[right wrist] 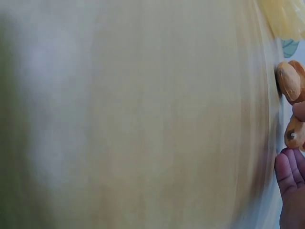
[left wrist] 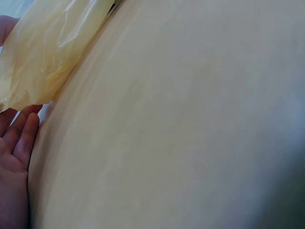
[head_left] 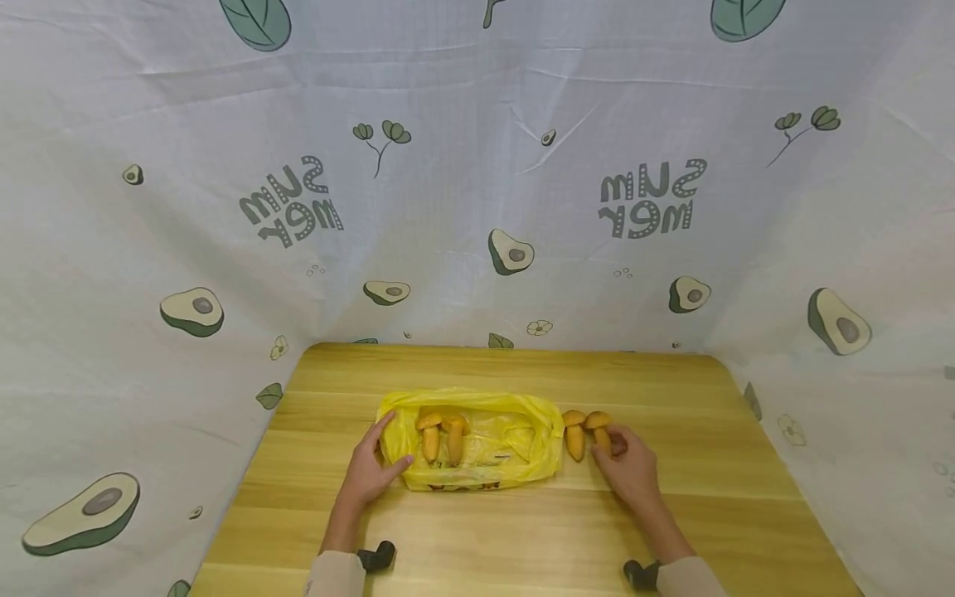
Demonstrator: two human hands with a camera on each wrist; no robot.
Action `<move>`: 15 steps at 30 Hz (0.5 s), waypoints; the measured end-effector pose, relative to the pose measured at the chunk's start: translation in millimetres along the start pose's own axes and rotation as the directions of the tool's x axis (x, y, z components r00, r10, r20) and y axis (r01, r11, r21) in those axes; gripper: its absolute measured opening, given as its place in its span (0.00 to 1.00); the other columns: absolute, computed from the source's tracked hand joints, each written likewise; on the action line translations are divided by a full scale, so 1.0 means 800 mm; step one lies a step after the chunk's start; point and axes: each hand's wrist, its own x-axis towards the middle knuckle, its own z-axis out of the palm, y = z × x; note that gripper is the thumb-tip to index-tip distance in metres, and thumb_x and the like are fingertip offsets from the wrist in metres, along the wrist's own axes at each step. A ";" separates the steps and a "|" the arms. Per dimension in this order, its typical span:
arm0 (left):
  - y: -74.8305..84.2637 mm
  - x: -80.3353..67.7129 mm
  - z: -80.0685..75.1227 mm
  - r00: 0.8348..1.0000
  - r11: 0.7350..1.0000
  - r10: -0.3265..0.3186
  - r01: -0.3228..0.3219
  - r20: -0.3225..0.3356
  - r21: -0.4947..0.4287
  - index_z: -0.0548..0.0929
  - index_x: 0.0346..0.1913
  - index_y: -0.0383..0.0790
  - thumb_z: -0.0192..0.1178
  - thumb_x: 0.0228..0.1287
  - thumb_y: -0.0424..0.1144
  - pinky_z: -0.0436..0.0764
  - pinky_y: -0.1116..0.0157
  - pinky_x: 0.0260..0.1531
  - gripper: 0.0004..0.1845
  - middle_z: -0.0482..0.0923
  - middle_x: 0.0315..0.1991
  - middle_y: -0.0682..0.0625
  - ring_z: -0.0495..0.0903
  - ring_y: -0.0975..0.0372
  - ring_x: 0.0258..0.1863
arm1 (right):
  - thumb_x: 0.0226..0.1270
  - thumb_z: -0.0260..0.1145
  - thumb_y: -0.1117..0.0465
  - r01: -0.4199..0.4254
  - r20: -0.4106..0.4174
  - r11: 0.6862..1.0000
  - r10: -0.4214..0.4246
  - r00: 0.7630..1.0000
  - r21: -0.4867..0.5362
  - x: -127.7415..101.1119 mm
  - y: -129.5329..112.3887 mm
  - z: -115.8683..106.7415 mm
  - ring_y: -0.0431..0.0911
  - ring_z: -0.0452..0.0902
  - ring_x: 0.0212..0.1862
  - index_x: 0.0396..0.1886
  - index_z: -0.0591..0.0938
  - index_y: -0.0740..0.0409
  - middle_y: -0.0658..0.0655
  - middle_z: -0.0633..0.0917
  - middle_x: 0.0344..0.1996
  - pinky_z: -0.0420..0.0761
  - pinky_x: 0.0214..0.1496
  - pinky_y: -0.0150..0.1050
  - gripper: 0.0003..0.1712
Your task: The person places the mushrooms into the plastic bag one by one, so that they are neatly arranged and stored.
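A yellow plastic bag [head_left: 485, 479] lies with its mouth spread wide on the wooden table. Inside its left half are two orange mushrooms, one [head_left: 430, 444] beside the other [head_left: 455, 446]. My left hand [head_left: 367, 473] holds the bag's left end, thumb at the front rim and fingers along the outer side. Right of the bag lies a third mushroom [head_left: 574, 439], caps nearly touching with a fourth [head_left: 598, 423]. My right hand [head_left: 630, 468] pinches that fourth one by its stem. In the right wrist view, the fingertips meet the stem's end [right wrist: 291, 136].
The wooden table [head_left: 507, 539] extends around the bag on all sides. White cloth [head_left: 448, 182] printed with avocados and leaves hangs behind it and at both sides. Each wrist wears a small black camera, one left [head_left: 379, 556] and one right [head_left: 640, 575].
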 end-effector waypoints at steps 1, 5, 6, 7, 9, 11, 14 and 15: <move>0.000 0.000 0.000 1.000 1.000 -0.003 0.003 0.003 -0.003 0.62 0.80 0.45 0.74 0.60 0.44 0.65 0.37 0.71 0.48 0.59 0.79 0.35 0.60 0.39 0.77 | 0.63 0.75 0.58 0.000 -0.006 1.000 0.000 1.000 0.005 0.000 0.000 0.000 0.48 0.82 0.40 0.57 0.82 0.65 0.64 0.88 0.40 0.79 0.37 0.29 0.25; 0.000 -0.001 0.001 1.000 1.000 0.002 -0.002 0.004 -0.009 0.62 0.80 0.44 0.74 0.60 0.44 0.65 0.37 0.71 0.48 0.59 0.79 0.34 0.61 0.38 0.77 | 0.63 0.76 0.59 0.001 -0.022 1.000 0.000 1.000 0.029 -0.003 0.000 0.000 0.44 0.81 0.39 0.59 0.82 0.67 0.65 0.88 0.42 0.79 0.36 0.27 0.27; 0.000 -0.001 0.001 1.000 1.000 0.001 -0.001 0.004 -0.012 0.62 0.81 0.44 0.74 0.60 0.43 0.66 0.37 0.71 0.48 0.60 0.79 0.35 0.61 0.39 0.77 | 0.63 0.76 0.60 0.000 -0.025 0.999 0.001 1.000 0.035 -0.003 0.000 0.000 0.43 0.80 0.39 0.60 0.81 0.68 0.65 0.88 0.43 0.79 0.36 0.26 0.28; -0.001 -0.001 0.001 1.000 1.000 0.009 -0.009 0.003 -0.010 0.62 0.80 0.44 0.74 0.60 0.43 0.66 0.37 0.71 0.48 0.60 0.78 0.34 0.62 0.38 0.76 | 0.62 0.76 0.60 0.002 -0.031 0.999 -0.001 1.000 0.042 -0.003 0.000 0.001 0.42 0.80 0.38 0.60 0.81 0.68 0.65 0.88 0.44 0.79 0.36 0.26 0.29; -0.001 -0.001 0.001 1.000 1.000 0.010 -0.010 0.001 -0.010 0.62 0.80 0.43 0.74 0.60 0.43 0.67 0.38 0.70 0.48 0.61 0.78 0.34 0.63 0.39 0.76 | 0.62 0.76 0.61 0.000 -0.039 0.998 0.002 0.999 0.056 -0.004 -0.001 0.001 0.39 0.80 0.38 0.61 0.81 0.69 0.66 0.88 0.46 0.80 0.36 0.25 0.30; -0.001 -0.001 0.001 1.000 1.000 0.004 -0.004 0.000 -0.011 0.62 0.80 0.44 0.75 0.60 0.43 0.66 0.38 0.71 0.48 0.61 0.78 0.35 0.63 0.39 0.76 | 0.62 0.77 0.60 0.001 -0.043 0.998 0.002 0.999 0.061 -0.005 -0.004 0.000 0.37 0.79 0.37 0.61 0.81 0.69 0.66 0.88 0.45 0.80 0.36 0.25 0.30; -0.002 -0.001 0.001 1.000 1.000 -0.004 0.004 0.000 -0.011 0.62 0.80 0.45 0.75 0.59 0.43 0.65 0.39 0.72 0.48 0.60 0.78 0.35 0.62 0.40 0.77 | 0.62 0.77 0.59 -0.013 -0.050 0.998 0.017 0.999 0.069 -0.006 -0.008 0.000 0.34 0.78 0.35 0.61 0.82 0.67 0.65 0.87 0.43 0.79 0.35 0.25 0.30; -0.002 -0.001 0.001 1.000 1.000 -0.005 0.005 0.001 -0.012 0.62 0.80 0.45 0.75 0.60 0.43 0.65 0.39 0.72 0.48 0.60 0.78 0.35 0.62 0.40 0.77 | 0.62 0.77 0.59 -0.017 -0.051 0.998 0.020 0.999 0.068 -0.006 -0.009 -0.001 0.33 0.77 0.35 0.61 0.82 0.67 0.64 0.87 0.43 0.79 0.35 0.25 0.30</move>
